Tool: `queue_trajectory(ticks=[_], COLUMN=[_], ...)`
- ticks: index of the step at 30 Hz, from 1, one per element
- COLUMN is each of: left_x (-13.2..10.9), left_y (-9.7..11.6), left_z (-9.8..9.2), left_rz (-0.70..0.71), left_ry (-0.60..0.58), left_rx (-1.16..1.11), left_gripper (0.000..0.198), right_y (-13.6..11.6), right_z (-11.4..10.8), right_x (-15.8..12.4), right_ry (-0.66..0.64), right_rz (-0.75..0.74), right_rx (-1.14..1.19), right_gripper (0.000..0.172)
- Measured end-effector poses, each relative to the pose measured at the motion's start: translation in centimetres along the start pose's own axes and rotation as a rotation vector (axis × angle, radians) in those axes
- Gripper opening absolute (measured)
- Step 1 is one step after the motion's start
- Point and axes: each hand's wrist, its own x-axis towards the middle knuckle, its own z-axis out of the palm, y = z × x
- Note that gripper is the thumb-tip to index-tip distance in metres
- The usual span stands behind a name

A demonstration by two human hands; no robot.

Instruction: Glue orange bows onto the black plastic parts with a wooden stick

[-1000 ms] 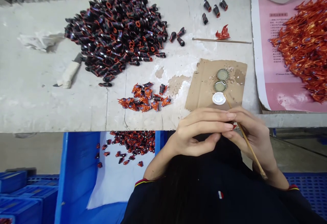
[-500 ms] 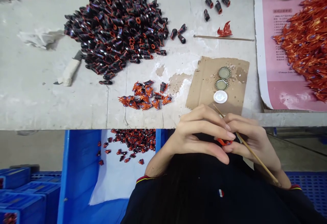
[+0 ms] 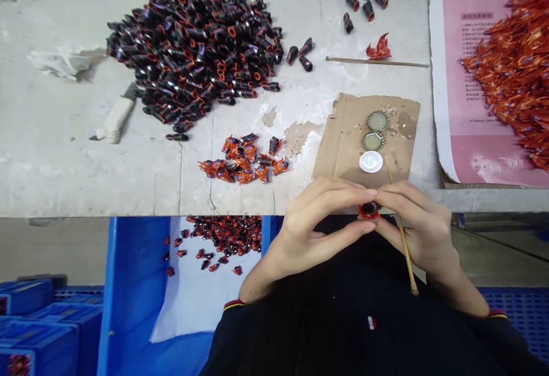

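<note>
Scuffed white worktable (image 3: 86, 164) (blue crates (image 3: 38, 319) below)

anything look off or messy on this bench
Mostly orderly heaps, with two oddities: the table top is chipped and patchy beside the cardboard, and a crumpled rag lies at the far left. A few black pieces sit stray from the big pile.

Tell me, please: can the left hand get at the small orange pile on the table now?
Probably not at once: the left hand pinches a small red-black piece with the right hand. The way to the orange pile looks free.
</note>
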Motion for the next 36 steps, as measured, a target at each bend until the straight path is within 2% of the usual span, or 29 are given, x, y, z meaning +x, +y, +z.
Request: queue_trajectory(ticks=[5, 10, 19, 24, 30, 36], left_x=[0.2, 0.1, -0.2, -0.1, -0.3, -0.4], left_y=[0.2, -0.4, -1.5, -1.4, -1.4, -1.7], left_z=[-0.4, -0.2, 0.5, 0.7, 0.8, 1.2], left_rz=[-0.054, -0.030, 0.141, 0.103, 0.051, 0.081], left_ry=[-0.014, 0.044, 0.112, 0.105, 0.154, 0.199], left_rx=[0.024, 0.037, 0.136, 0.110, 0.064, 0.077], left_gripper=[0.037, 0.037, 0.039, 0.038, 0.034, 0.029], right_y=[0.0, -0.1, -0.3, -0.3, -0.5, -0.6], right_z=[0.0, 0.0, 0.8, 0.9, 1.0, 1.1], right_x=[0.3, 0.3, 0.3, 0.4, 0.5, 0.8], right_ry=[-0.008, -0.061, 0.000, -0.007, -0.008, -0.015], right_rz=[-0.041, -0.013, 0.026, 0.043, 0.030, 0.007], right_rx=[-0.050, -0.055, 0.002, 0.011, 0.006, 0.001], right_gripper=[0.023, 0.027, 0.024, 0.024, 0.027, 0.018])
